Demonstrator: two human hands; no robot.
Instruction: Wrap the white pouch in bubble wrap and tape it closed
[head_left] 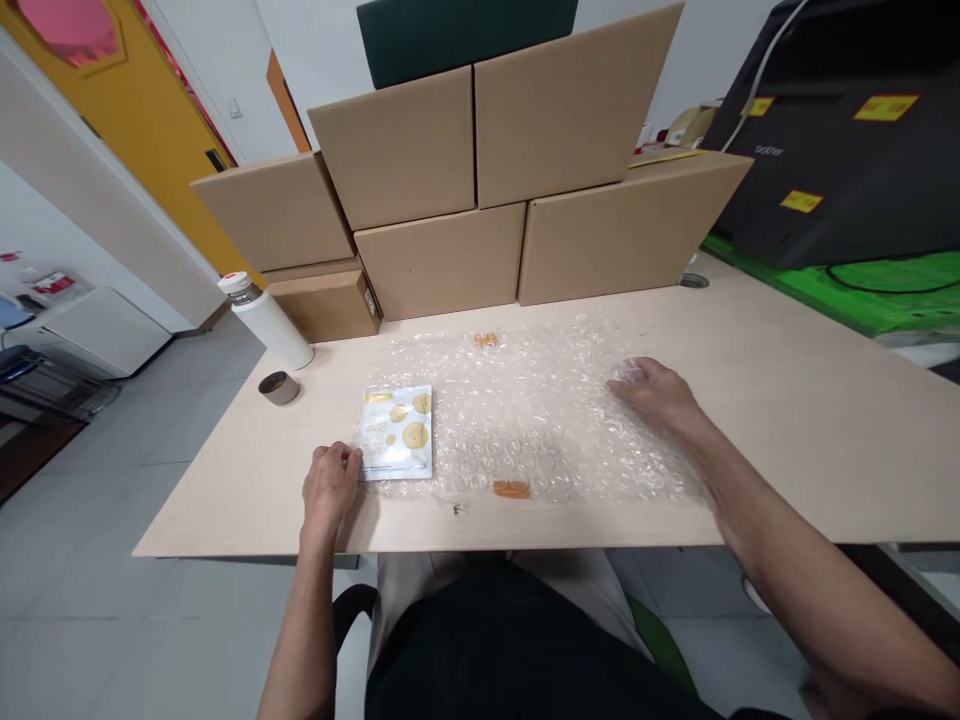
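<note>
A sheet of clear bubble wrap lies spread on the pale wooden table, with pieces of orange tape at its far and near edges. On its left part rests a flat, square white packet printed with gold circles. My left hand is at the packet's lower left edge, fingers curled; what they pinch, if anything, is hidden. Toward the right end of the sheet, my right hand is closed on the bubble wrap, which bunches up at the fingertips.
Brown cardboard boxes are stacked along the table's back, topped by a dark green box. To the left stand a white bottle and a small grey cup. A black case sits at the right on something green.
</note>
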